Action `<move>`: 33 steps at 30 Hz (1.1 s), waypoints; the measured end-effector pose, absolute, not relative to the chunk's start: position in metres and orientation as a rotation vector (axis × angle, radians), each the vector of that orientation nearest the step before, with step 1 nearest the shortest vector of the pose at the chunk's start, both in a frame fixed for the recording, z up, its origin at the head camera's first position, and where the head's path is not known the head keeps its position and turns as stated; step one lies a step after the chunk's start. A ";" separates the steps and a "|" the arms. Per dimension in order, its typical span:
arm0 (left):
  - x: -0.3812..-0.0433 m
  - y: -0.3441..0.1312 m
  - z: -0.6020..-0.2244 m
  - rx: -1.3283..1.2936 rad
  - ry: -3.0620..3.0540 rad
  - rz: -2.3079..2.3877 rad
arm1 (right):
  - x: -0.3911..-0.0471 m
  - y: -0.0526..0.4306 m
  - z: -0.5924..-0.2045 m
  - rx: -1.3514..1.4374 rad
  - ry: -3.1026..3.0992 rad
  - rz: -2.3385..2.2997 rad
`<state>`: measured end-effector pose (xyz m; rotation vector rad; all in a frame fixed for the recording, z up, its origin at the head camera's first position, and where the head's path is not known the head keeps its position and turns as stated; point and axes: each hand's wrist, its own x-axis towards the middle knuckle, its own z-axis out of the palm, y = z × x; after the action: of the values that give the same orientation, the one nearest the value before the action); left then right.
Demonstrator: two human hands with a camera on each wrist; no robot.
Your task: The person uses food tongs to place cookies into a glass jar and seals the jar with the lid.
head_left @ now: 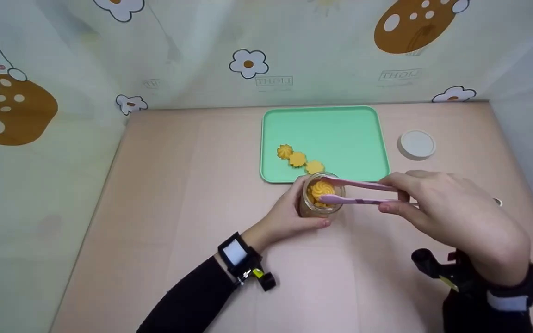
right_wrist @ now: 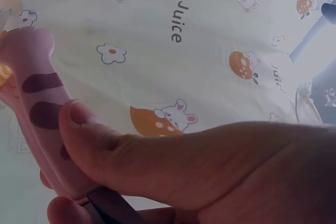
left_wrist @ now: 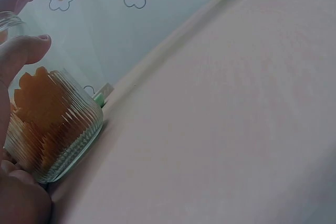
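Observation:
My left hand (head_left: 284, 216) grips a ribbed glass jar (head_left: 312, 212) near the tray's front edge. Yellow flower-shaped cookies (left_wrist: 42, 100) show through its wall in the left wrist view. With thumb and fingers my right hand (head_left: 461, 212) holds pink tongs (head_left: 356, 201), striped darker like a cat's paw in the right wrist view. Their tips reach over the jar's mouth, on either side of a swirled cookie (head_left: 323, 188) there. I cannot tell whether the tips squeeze this cookie.
Behind the jar lies a green tray (head_left: 340, 132), with three yellow cookies (head_left: 297, 159) in a slanting row at its front left. A round white lid (head_left: 417, 144) rests on the table right of the tray. A patterned curtain (head_left: 201, 55) hangs behind the table.

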<state>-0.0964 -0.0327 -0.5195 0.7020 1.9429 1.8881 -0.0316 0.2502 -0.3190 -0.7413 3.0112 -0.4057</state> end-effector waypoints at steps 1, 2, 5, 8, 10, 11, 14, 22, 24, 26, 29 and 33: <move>-0.096 -0.033 -0.519 0.703 1.946 1.887 | -0.032 0.250 -0.319 -0.742 3.009 -0.408; -0.096 -0.033 -0.519 0.703 1.947 1.887 | -0.032 0.249 -0.320 -0.740 3.006 -0.410; -0.096 -0.032 -0.518 0.704 1.951 1.883 | -0.032 0.249 -0.320 -0.743 3.008 -0.414; -0.096 -0.033 -0.519 0.696 1.959 1.874 | -0.032 0.250 -0.321 -0.748 3.007 -0.424; -0.096 -0.033 -0.520 0.695 1.966 1.867 | -0.032 0.250 -0.322 -0.753 3.006 -0.437; -0.096 -0.033 -0.520 0.695 1.971 1.865 | -0.033 0.250 -0.322 -0.752 3.005 -0.447; -0.096 -0.034 -0.520 0.701 1.970 1.864 | -0.033 0.251 -0.322 -0.755 3.014 -0.483; -0.096 -0.033 -0.520 0.690 1.993 1.856 | -0.033 0.253 -0.321 -0.774 3.098 -0.540; -0.096 -0.033 -0.521 0.685 2.001 1.851 | -0.034 0.254 -0.321 -0.760 3.104 -0.539; -0.096 -0.033 -0.521 0.685 2.005 1.849 | -0.036 0.254 -0.320 -0.743 3.102 -0.542; -0.097 -0.033 -0.520 0.698 2.013 1.852 | -0.041 0.255 -0.321 -0.721 3.096 -0.566; -0.097 -0.033 -0.521 0.716 2.032 1.851 | -0.052 0.255 -0.325 -0.701 3.096 -0.599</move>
<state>-0.0974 -0.0328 -0.5212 0.7164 2.0321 1.8507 -0.0522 0.2553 -0.3255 -0.7010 3.0964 -0.5994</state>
